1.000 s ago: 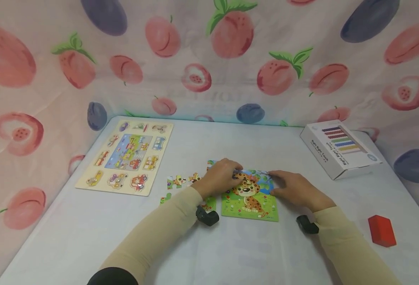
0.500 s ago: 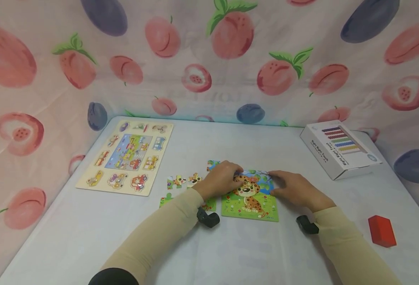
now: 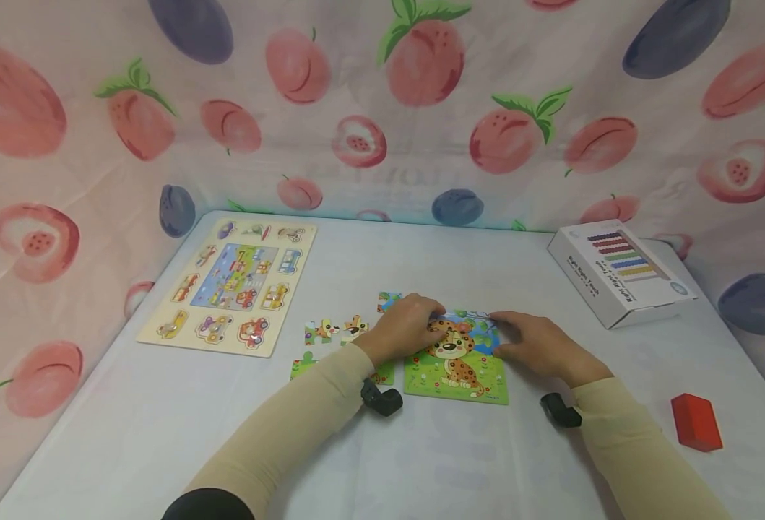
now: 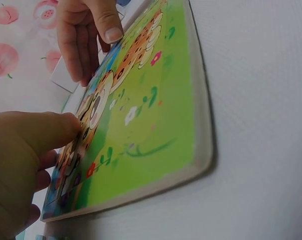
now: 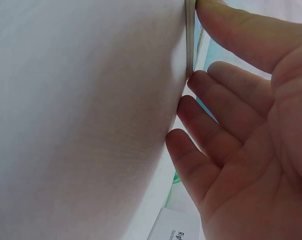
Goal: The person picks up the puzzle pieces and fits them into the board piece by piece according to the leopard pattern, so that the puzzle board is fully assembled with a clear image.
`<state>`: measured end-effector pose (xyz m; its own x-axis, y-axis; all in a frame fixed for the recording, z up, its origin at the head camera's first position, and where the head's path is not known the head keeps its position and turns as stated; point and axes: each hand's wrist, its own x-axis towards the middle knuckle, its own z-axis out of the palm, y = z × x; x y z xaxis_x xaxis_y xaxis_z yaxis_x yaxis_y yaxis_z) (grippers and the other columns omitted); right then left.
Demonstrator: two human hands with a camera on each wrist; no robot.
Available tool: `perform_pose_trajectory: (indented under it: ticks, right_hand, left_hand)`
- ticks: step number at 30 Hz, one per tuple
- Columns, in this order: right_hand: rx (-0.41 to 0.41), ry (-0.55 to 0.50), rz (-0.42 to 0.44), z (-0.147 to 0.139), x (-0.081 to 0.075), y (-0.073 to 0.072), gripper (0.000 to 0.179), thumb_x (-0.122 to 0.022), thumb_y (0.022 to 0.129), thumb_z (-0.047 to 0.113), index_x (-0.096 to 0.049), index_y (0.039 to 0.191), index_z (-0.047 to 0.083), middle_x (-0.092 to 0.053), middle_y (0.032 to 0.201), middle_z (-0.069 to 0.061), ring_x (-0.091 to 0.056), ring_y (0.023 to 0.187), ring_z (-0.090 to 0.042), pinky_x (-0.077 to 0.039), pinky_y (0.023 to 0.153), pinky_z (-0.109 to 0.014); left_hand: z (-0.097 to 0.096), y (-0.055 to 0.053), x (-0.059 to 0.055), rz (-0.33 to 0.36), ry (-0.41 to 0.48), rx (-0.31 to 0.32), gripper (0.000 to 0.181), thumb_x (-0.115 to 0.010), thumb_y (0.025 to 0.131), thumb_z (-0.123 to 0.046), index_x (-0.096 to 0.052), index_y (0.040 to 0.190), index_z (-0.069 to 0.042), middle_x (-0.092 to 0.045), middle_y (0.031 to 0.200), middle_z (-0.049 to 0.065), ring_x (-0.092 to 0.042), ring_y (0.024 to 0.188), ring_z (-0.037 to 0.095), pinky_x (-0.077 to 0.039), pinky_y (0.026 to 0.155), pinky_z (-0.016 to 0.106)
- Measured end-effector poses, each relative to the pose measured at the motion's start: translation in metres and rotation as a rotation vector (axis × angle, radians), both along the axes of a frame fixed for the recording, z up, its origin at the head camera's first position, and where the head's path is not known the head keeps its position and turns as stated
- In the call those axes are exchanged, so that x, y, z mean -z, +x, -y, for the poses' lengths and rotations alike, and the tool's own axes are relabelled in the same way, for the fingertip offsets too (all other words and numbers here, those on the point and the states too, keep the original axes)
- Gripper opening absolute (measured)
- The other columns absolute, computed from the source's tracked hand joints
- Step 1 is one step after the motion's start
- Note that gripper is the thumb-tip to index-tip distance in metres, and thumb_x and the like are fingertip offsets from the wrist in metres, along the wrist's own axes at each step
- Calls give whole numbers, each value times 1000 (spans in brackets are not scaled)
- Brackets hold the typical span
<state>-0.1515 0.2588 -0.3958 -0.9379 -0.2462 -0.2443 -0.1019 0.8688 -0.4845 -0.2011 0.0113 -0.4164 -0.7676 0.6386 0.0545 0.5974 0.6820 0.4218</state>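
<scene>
A square jigsaw puzzle (image 3: pixel 458 383) with a spotted leopard on green grass lies flat on the white table. My left hand (image 3: pixel 403 331) is at its upper left; in the left wrist view the left thumb (image 4: pixel 60 130) presses on the picture, the other fingers bent at the edge. At the upper right corner is my right hand (image 3: pixel 545 350), thumb and index touching the side. Its fingers (image 5: pixel 201 130) look fairly straight in the right wrist view, with the thumb against the puzzle's thin edge (image 5: pixel 190 45). Loose puzzle pieces (image 3: pixel 355 328) lie left of the puzzle, partly behind my left arm.
A wooden vehicle puzzle board (image 3: pixel 180 328) lies at the back left. A white box (image 3: pixel 590 282) with a window showing coloured rods stands at the back right. The red block (image 3: pixel 697 422) is right of my right forearm. Fruit-print cloth (image 3: pixel 415 144) hangs behind the table.
My left hand has shifted very slightly right and nearer to me, uncovering more of the blue loose piece behind it. The right hand and the leopard puzzle stay in place.
</scene>
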Motion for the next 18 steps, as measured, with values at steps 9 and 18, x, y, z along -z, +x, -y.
perform_pose_trajectory:
  ticks: [9, 18]
  right_hand:
    - [1, -6, -15, -1, 1, 1, 64, -74, 91, 23, -49, 147, 5, -45, 149, -22, -34, 139, -48, -27, 109, -64]
    - [-1, -9, -15, -1, 1, 1, 64, -74, 91, 23, -49, 147, 5, -44, 150, -22, -33, 140, -47, -26, 110, -63]
  left_hand:
    - [-2, 1, -1, -3, -14, 12, 40, -70, 95, -33, -67, 127, -9, -68, 123, 3, -58, 118, 21, -45, 101, 32]
    - [-3, 0, 1, -26, -13, 14, 39, -69, 96, -32, -68, 126, -9, -69, 122, 3, -59, 116, 20, -46, 99, 32]
